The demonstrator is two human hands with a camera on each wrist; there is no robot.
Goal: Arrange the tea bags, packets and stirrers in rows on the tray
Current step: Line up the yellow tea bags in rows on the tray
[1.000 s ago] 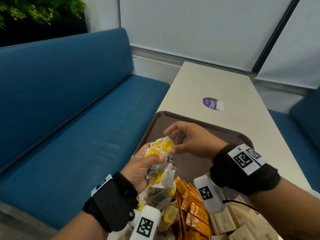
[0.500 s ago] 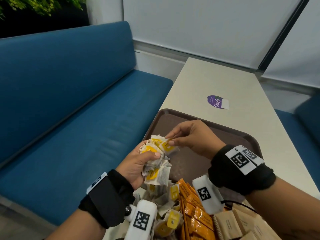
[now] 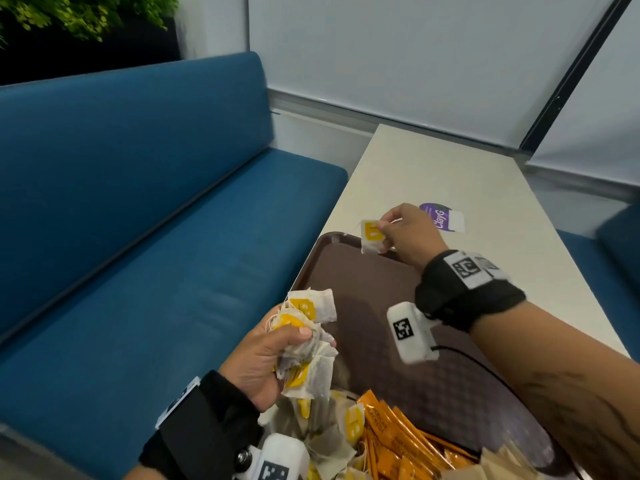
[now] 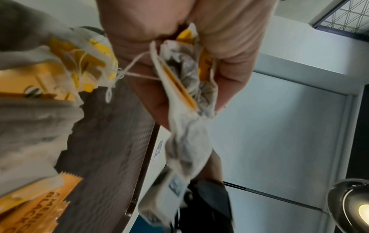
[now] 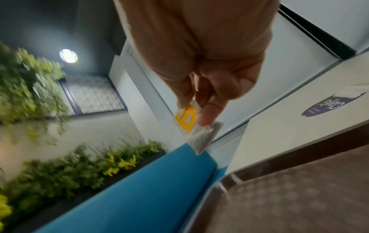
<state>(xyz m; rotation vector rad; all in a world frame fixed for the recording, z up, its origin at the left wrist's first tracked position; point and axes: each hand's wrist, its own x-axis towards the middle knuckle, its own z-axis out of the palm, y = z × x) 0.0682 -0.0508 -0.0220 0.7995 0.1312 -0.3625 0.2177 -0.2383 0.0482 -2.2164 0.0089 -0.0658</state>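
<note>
My left hand (image 3: 277, 351) grips a crumpled bunch of tea bags (image 3: 308, 337) with yellow tags above the near left part of the brown tray (image 3: 367, 292); the bunch (image 4: 187, 97) hangs from my curled fingers in the left wrist view. My right hand (image 3: 401, 230) pinches a single tea bag (image 3: 371, 237) by its yellow tag over the tray's far left corner; the same tea bag (image 5: 196, 127) dangles from my fingertips in the right wrist view. More tea bags (image 3: 332, 431), orange packets (image 3: 398, 434) and brown packets (image 3: 502, 465) lie heaped at the tray's near end.
The tray sits on a cream table (image 3: 485, 188) bearing a purple sticker (image 3: 441, 218). A blue bench seat (image 3: 173, 237) runs along the left, and another blue seat (image 3: 616, 258) is at the right. Plants (image 3: 79, 12) stand behind the bench.
My right hand pulled one tea bag out of the bunch and carried it away to the tray's far left corner. The left hand stays gripping the bunch.
</note>
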